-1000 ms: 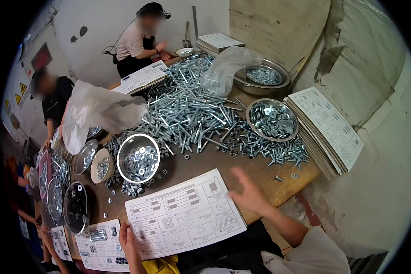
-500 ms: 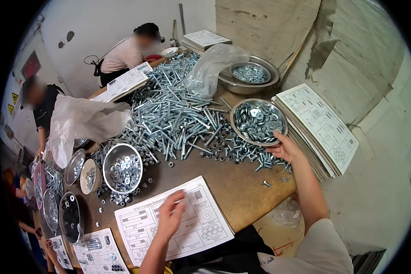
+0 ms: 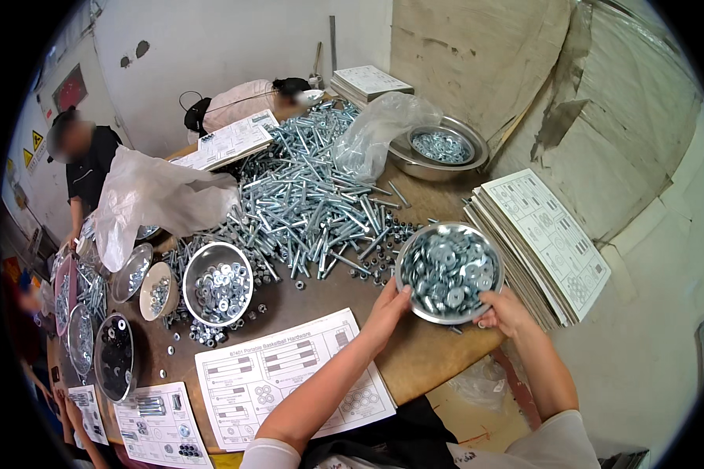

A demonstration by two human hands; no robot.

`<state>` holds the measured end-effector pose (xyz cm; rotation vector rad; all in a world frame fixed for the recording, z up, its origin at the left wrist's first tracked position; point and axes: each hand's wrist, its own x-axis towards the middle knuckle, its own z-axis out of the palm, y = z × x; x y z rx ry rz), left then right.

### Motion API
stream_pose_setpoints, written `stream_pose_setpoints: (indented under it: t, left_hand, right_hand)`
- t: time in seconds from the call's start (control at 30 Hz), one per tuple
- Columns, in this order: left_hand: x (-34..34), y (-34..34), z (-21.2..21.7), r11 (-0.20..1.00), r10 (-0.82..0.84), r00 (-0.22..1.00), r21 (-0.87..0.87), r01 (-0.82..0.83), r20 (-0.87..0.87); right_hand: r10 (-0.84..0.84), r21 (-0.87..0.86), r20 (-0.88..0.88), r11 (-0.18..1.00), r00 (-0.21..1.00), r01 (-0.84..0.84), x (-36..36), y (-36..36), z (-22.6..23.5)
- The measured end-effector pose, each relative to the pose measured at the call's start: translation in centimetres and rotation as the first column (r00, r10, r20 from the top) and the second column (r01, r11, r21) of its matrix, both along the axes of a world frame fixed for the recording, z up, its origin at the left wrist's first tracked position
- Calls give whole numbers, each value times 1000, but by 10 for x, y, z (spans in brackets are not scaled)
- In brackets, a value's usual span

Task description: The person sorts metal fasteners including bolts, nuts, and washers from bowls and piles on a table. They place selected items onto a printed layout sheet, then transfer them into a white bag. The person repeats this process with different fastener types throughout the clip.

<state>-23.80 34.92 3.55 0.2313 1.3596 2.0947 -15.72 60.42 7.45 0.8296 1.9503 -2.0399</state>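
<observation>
A round steel bowl (image 3: 449, 318) full of flat metal washers (image 3: 451, 270) is held between both my hands at the right front of the table. My left hand (image 3: 389, 308) grips its left rim, and my right hand (image 3: 505, 311) has the lower right rim, thumb over the edge. Under the bowl lie short bolts and nuts, mostly hidden by it. Nearer to me, below my left forearm, is a stack of printed parts sheets (image 3: 242, 391). A big heap of long bolts (image 3: 313, 195) spreads beyond the bowl.
Another steel bowl of washers (image 3: 219, 283) and a cream bowl (image 3: 158, 291) stand left. Plastic bags (image 3: 145, 203) lie beside the heap. Nested steel basins (image 3: 440, 148) sit at the back right, above a tall card stack (image 3: 540, 227). Co-workers (image 3: 90, 160) are at the far side.
My left hand has moved right from over the sheets onto the bowl's rim. The bowl has come off its place and nearer to me. The far co-worker now bends lower over the table.
</observation>
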Motion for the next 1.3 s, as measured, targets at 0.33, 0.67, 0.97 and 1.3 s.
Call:
stream_pose_setpoints:
  t: [0.33, 0.67, 0.97, 1.3]
  left_hand:
    - [114, -66, 13, 1000, 19, 1000, -14, -19, 5]
    - [114, -107, 28, 987, -16, 997, -155, 28, 81]
    - [-39, -36, 17, 694, -204, 692, -601, -397, -692]
    - [-95, 53, -5, 391, -605, 626, -868, -306, -493]
  right_hand:
    - [148, -47, -25, 988, 989, -149, 97, -39, -29]
    - [473, 49, 236, 867, 849, -496, 77, -15, -16]
    - [722, 962, -240, 265, 649, 61, -129, -21, -12]
    - [795, 995, -89, 40, 600, 96, -149, -20, -61]
